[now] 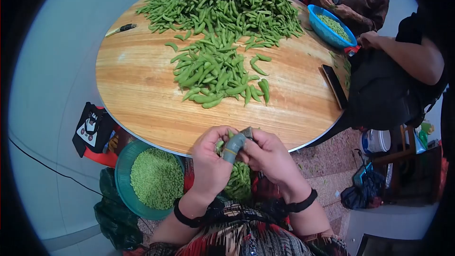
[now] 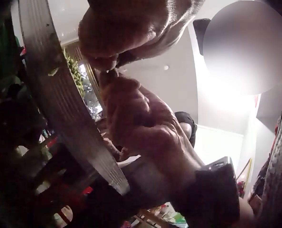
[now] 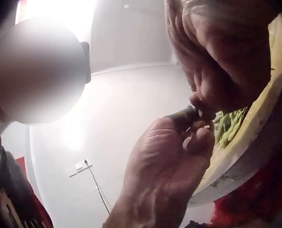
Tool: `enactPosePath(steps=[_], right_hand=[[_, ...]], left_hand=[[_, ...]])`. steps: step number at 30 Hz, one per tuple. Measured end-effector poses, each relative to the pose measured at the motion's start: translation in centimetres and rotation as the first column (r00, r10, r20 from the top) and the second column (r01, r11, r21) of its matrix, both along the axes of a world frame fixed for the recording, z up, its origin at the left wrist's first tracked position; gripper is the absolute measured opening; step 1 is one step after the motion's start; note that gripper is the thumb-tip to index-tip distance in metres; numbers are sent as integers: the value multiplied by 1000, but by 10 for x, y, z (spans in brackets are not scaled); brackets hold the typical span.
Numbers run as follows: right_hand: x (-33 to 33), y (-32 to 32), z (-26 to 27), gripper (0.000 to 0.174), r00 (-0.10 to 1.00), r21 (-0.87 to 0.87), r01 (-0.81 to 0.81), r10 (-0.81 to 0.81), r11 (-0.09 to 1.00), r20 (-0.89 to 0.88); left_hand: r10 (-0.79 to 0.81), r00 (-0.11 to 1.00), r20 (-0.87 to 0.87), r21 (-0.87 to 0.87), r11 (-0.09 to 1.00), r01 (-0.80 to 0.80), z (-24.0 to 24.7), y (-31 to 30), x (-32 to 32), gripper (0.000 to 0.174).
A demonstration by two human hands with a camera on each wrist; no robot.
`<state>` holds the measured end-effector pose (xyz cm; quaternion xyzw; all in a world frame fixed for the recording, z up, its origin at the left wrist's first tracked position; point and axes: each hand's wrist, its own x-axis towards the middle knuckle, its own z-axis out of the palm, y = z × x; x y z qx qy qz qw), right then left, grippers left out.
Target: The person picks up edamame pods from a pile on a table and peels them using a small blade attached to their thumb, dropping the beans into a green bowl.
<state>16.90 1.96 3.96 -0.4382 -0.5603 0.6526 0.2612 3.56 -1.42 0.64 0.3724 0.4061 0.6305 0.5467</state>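
Both hands meet just off the near edge of the round wooden worktop, pressed close together over the person's lap. The left hand has its fingers curled in around a green pod, of which only a sliver shows between them. The right hand is bunched against it from the right, fingertips drawn together and pinching at the same pod. A grey finger cover with a band round it stands up between the two hands. It seems to sit on the left thumb, though the wrist views are too dark and close to settle that. Each wrist wears a black strap.

Directly under the hands lies a small clump of pods in the lap. To the near left, below the worktop's edge, a teal basin holds shelled green beans.

On the worktop a large heap of pods covers the far middle, and a looser patch trails from it toward the near side, well apart from the hands. A knife lies alone at the far left. At the right edge rests a dark flat slab — what it is cannot be told. Beyond it, at the far right, a blue basin holding more beans sits at the rim, beside two other people seated there. A white bucket stands on the floor to the right.
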Motion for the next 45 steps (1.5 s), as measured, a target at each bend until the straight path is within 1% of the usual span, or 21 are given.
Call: enactPosePath(steps=[2, 3, 5, 6, 7, 8, 9, 12, 14, 17, 20, 22, 23, 26, 28, 29, 30, 32, 33, 41, 45], right_hand=[[-1, 6, -1, 20, 961, -311, 42, -123, 949, -246], [-1, 11, -2, 20, 962, -314, 43, -124, 949, -242], [2, 26, -5, 24, 998, -78, -49, 46, 996, -34], [6, 40, -9, 24, 968, 278, 21, -89, 960, 234], [9, 57, -8, 25, 857, 603, -16, -299, 798, 419], [13, 71, 0, 26, 740, 713, -26, -466, 700, 485], [19, 86, -3, 27, 672, 743, -65, -521, 666, 526], [22, 103, -13, 26, 520, 698, -228, -521, 678, 676], [25, 95, -9, 23, 532, 692, -237, -505, 682, 680], [28, 73, -1, 24, 670, 717, -117, -478, 687, 568], [30, 48, 5, 25, 847, 535, -27, -265, 845, 461], [30, 29, 5, 26, 989, 238, -26, -10, 971, 146], [25, 20, 9, 20, 994, 260, -25, -5, 965, 112], [23, 7, 27, 15, 990, 127, 125, -131, 984, 43], [21, 4, 25, 15, 990, 189, 134, -138, 973, 7], [20, 2, 28, 17, 996, 66, 85, -83, 994, -27], [19, 0, 29, 20, 997, -55, 28, -32, 998, -67], [25, -1, 15, 22, 989, -57, -78, 70, 995, -134], [26, -1, 9, 24, 965, -48, -180, 167, 983, -200], [17, -3, 14, 20, 983, -197, -116, 84, 973, -164], [16, -7, 14, 18, 978, -293, -90, 29, 952, -207]], left_hand=[[258, 857, -447, 229, 959, -169, -6, 5, 0, 16], [257, 858, -444, 226, 959, -170, -5, 5, -2, 16], [173, 922, -346, 87, 984, -152, -2, 6, -7, 21], [171, 923, -345, 85, 985, -151, -1, 6, -9, 21], [109, 955, -277, 61, 994, -96, -1, 6, -11, 22], [47, 977, -207, 42, 998, -39, 0, 7, -11, 22], [49, 895, -444, 169, 985, 29, -1, 8, -11, 23], [-165, 849, -503, 129, 956, 262, -2, 0, 1, 26], [-197, 812, -550, 138, 937, 321, 0, 1, -2, 30], [-70, 819, -570, 77, 988, 137, 11, 2, 0, 31], [129, 822, -554, 174, 984, -37, 13, 8, 7, 31], [335, 646, -686, 428, 904, -14, 5, 15, 3, 32], [334, 646, -687, 427, 904, -13, 5, 14, 0, 32], [272, 722, -637, 394, 919, 2, 0, 13, -7, 24], [20, 982, -185, 163, 986, 11, -4, 16, -7, 15], [-40, 998, 40, 54, 998, 38, -1, 11, -5, 12], [-39, 998, 39, 51, 998, 37, 3, 9, -6, 12], [-87, 937, 339, -17, 995, 99, 7, 6, -8, 13], [-83, 938, 337, -21, 995, 96, 6, 6, -9, 13], [-55, 998, 33, 108, 993, 51, -8, 7, -11, 12], [-179, 930, 321, 40, 984, 176, 5, 2, -14, 9]])
